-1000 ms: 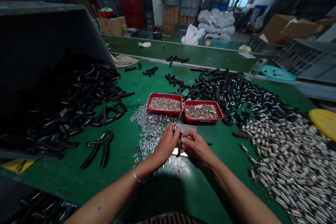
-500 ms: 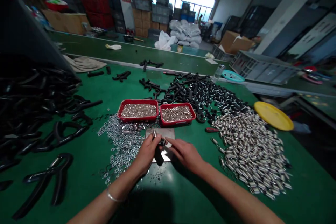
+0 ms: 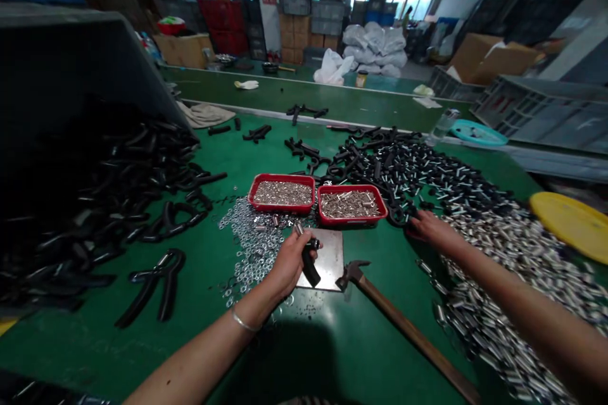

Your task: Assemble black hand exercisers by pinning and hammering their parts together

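My left hand (image 3: 289, 262) is closed round a black curved handle piece (image 3: 311, 271) with a coiled metal spring (image 3: 299, 230) showing at its top. It holds them over the left part of a flat metal plate (image 3: 332, 259). My right hand (image 3: 430, 231) is stretched out to the right, between the black parts and the metal spring pile (image 3: 503, 304). A bit of a red tool handle (image 3: 416, 237) shows just under its fingers. Blur and the angle hide whether they grip it. A claw hammer (image 3: 396, 313) lies with its head at the plate's right edge.
Two red trays of small metal pieces (image 3: 282, 193) (image 3: 352, 205) stand behind the plate. Loose nuts (image 3: 251, 250) spread to the left. A finished-looking black pair of handles (image 3: 154, 285) lies front left, near a big black heap (image 3: 142, 171). A yellow lid (image 3: 574, 224) is at right.
My right hand has left the piece in my left hand and moved right to the red tool handle. The hammer, earlier hidden, now shows. The view has turned left.
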